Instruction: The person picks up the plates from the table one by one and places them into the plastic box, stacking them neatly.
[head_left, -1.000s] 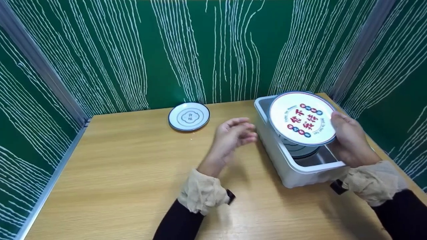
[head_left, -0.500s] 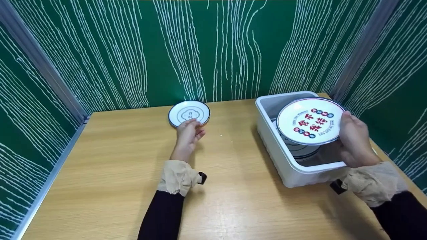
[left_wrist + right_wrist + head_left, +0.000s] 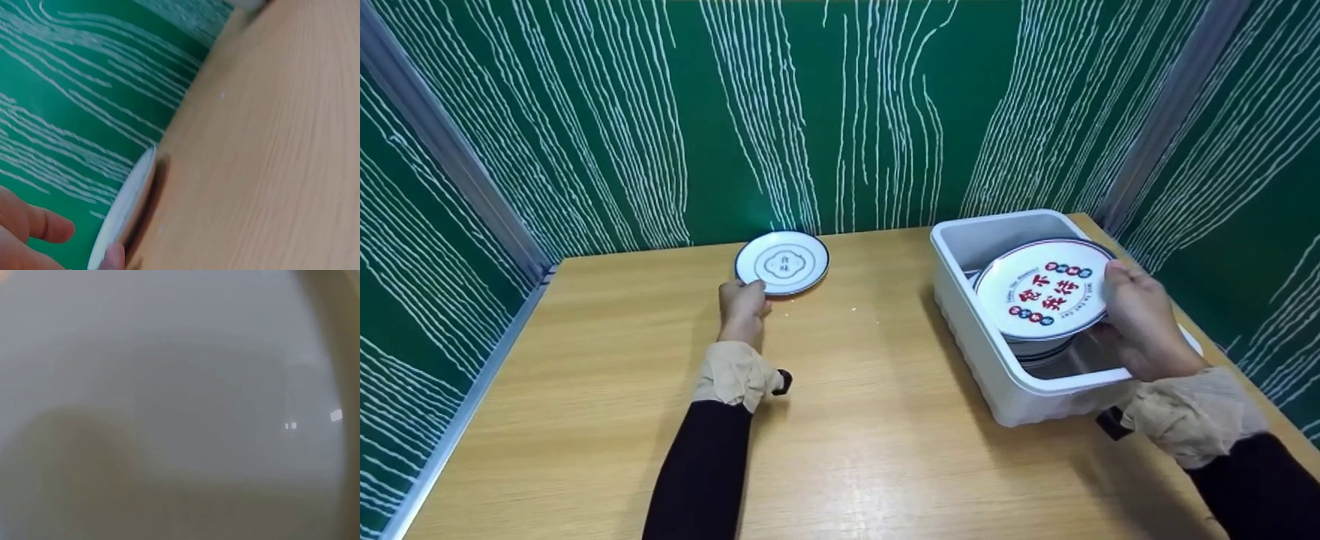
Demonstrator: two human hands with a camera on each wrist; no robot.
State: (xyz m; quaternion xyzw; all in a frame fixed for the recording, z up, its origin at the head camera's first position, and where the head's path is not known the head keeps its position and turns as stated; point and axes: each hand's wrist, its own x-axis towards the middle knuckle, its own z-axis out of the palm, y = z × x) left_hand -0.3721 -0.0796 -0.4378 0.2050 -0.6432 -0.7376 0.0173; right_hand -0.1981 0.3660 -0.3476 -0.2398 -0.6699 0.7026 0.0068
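Note:
A small white plate with a dark rim point(image 3: 782, 262) lies on the wooden table near the back wall. My left hand point(image 3: 744, 292) is at its near-left edge, fingers curled round the rim. In the left wrist view, the plate's edge point(image 3: 132, 199) shows with a fingertip point(image 3: 114, 257) against it. My right hand point(image 3: 1116, 296) grips a larger white plate with red and blue characters point(image 3: 1039, 296), tilted just above several stacked plates point(image 3: 1044, 351) inside a white plastic bin point(image 3: 1020, 401). The right wrist view is a grey blur.
The wooden table point(image 3: 607, 420) is closed in by green patterned walls point(image 3: 607, 120) at the back and on both sides. The bin stands at the table's right side, close to the right wall.
My left hand has moved from beside the bin across to the small plate and taken hold of its rim. The right hand has lowered the large plate down into the bin.

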